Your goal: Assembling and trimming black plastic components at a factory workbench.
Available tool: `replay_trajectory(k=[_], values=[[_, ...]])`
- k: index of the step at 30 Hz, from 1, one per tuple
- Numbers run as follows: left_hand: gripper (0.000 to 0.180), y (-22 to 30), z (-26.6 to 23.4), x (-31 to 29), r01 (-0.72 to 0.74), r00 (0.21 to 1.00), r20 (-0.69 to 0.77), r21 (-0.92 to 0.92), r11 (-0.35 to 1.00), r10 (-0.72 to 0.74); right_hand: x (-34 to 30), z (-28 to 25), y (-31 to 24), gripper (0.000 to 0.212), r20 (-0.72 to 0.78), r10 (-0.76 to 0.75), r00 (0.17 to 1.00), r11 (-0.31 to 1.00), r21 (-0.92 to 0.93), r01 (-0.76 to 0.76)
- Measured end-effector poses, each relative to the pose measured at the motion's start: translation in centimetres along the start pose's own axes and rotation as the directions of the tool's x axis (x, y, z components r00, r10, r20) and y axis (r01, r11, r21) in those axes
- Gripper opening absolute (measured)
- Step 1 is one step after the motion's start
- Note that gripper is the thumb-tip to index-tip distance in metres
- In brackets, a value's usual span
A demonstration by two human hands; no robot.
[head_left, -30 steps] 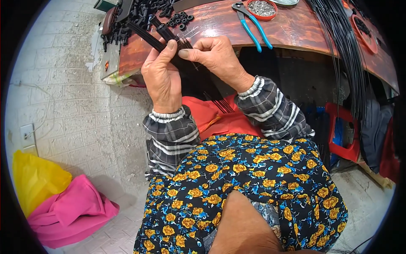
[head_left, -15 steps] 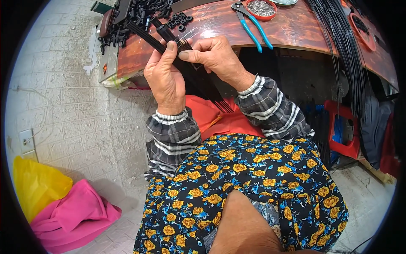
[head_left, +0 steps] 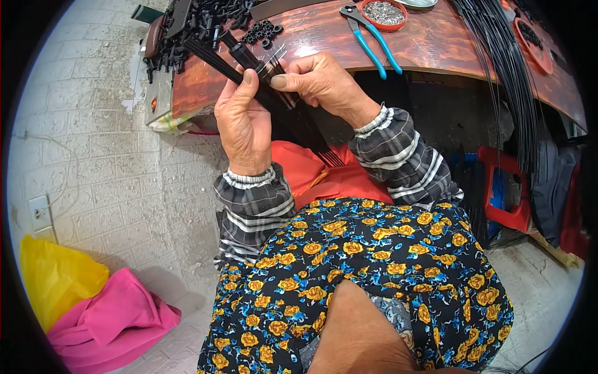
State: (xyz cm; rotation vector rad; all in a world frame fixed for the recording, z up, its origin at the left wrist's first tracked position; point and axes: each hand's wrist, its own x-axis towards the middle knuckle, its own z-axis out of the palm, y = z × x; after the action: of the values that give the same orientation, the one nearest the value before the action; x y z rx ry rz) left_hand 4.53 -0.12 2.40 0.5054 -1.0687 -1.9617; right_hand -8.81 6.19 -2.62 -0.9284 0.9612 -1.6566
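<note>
My left hand (head_left: 245,128) is closed around what looks like a black umbrella frame (head_left: 246,57), a bundle of thin dark ribs with a tubular black plastic piece near its upper end. The bundle slants over my lap, its lower rib tips (head_left: 328,158) lying against red cloth (head_left: 299,168). My right hand (head_left: 330,87) pinches several thin ribs (head_left: 276,63) beside the plastic piece, thumb on top. Whatever sits between those fingertips is too small to make out. Beyond both hands lie small black rings (head_left: 261,31) on the reddish-brown table (head_left: 311,38).
Black plastic parts (head_left: 205,25) are heaped at the table's far left. Blue-handled pliers (head_left: 377,51) rest near a red dish (head_left: 387,27) of small metal bits. Long black rods (head_left: 520,106) hang over the right edge, above a red stool (head_left: 489,181). A pink cloth (head_left: 121,311) lies lower left.
My right hand has moved slightly right, and several thin ribs now stand apart from the plastic piece. The left hand has shifted only slightly, still holding the frame.
</note>
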Motion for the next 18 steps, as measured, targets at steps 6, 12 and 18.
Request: replay_trajectory(k=[6, 12, 18], values=[[0.021, 0.1, 0.0, -0.1, -0.007, 1.0, -0.026, -0.032, 0.999, 0.006, -0.6, 1.3, -0.6, 0.033, -0.069, -0.084, 0.994, 0.992, -0.101, 0.076], [0.021, -0.2, -0.2, -0.1, -0.003, 1.0, -0.019, -0.124, 0.992, 0.001, -0.6, 1.7, -0.3, 0.035, -0.096, -0.136, 0.986, 0.978, -0.172, 0.118], [0.019, -0.3, -0.1, -0.5, -0.046, 0.999, -0.027, -0.048, 0.998, 0.045, -0.4, 1.7, -0.4, 0.035, -0.068, -0.057, 0.996, 0.987, -0.154, 0.046]])
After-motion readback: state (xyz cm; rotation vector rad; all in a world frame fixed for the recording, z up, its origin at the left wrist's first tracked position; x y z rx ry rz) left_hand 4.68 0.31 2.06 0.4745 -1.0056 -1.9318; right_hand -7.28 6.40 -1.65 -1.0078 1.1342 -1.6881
